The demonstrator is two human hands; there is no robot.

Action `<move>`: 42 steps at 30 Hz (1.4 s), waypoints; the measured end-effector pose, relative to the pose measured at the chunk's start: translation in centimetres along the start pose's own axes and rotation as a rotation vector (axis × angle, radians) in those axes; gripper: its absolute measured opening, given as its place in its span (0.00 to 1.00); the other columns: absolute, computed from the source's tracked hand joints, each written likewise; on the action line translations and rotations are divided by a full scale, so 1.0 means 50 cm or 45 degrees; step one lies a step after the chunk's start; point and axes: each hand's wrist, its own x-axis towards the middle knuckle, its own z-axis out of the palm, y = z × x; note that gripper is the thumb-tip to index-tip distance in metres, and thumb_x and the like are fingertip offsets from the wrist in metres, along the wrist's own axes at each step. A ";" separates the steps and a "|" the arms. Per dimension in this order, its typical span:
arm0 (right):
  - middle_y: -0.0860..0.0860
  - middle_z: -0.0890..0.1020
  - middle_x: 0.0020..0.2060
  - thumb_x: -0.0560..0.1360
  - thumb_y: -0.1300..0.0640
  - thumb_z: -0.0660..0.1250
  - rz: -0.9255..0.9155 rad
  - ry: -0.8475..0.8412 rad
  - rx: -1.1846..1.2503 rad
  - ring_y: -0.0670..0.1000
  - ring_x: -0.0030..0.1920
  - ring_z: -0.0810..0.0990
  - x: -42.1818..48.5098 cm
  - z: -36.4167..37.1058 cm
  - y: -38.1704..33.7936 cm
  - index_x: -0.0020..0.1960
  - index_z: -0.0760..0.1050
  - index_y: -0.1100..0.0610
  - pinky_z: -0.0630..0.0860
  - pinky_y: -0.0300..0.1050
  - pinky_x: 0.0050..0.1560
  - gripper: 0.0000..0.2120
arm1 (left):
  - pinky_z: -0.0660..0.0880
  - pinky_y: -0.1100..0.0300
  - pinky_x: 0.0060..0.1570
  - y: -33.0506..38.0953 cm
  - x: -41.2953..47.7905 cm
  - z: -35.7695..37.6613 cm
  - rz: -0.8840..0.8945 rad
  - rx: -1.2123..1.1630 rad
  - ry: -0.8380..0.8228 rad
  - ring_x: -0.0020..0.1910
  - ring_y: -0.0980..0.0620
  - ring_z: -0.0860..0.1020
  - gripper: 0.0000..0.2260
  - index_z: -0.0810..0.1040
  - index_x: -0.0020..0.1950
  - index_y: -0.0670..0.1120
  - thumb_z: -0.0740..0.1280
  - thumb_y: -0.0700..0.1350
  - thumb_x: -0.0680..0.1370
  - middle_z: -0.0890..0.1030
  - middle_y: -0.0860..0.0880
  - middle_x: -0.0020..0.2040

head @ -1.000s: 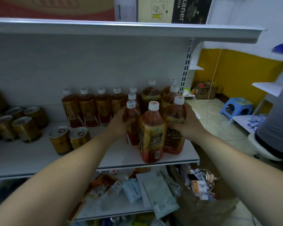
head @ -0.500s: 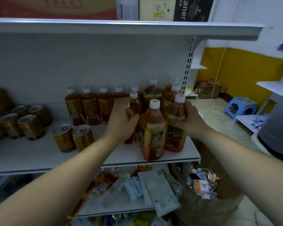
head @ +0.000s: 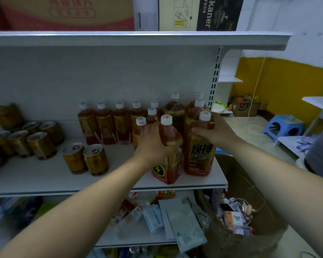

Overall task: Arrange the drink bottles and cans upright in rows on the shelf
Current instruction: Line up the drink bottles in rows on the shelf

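Amber drink bottles with white caps stand upright on the white shelf (head: 45,179). My left hand (head: 153,144) wraps the front bottle (head: 169,138) near the shelf's front edge. My right hand (head: 215,132) grips the shoulder of the big labelled bottle (head: 199,155) to its right. A back row of smaller bottles (head: 104,125) lines the rear wall, with taller bottles (head: 174,108) behind my hands. Two gold cans (head: 86,159) stand upright in the middle, and several more cans (head: 26,138) cluster at the left.
The shelf above (head: 138,39) carries cardboard boxes. The shelf below (head: 157,220) holds loose packets and papers. A bin of clutter (head: 235,216) stands at the lower right, a blue stool (head: 282,127) on the floor beyond, and a person's grey sleeve (head: 321,146) at the right edge.
My left hand left the small bottle on the left and closed on the front bottle. My right hand rose to the shoulder of the labelled bottle. The view shifted slightly.
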 end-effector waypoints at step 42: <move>0.39 0.78 0.55 0.74 0.37 0.59 -0.158 0.409 0.042 0.45 0.56 0.76 0.036 -0.047 0.019 0.61 0.73 0.40 0.71 0.36 0.52 0.17 | 0.71 0.48 0.60 -0.004 0.107 0.026 0.082 0.180 -0.250 0.64 0.44 0.70 0.39 0.61 0.70 0.45 0.75 0.43 0.63 0.71 0.45 0.64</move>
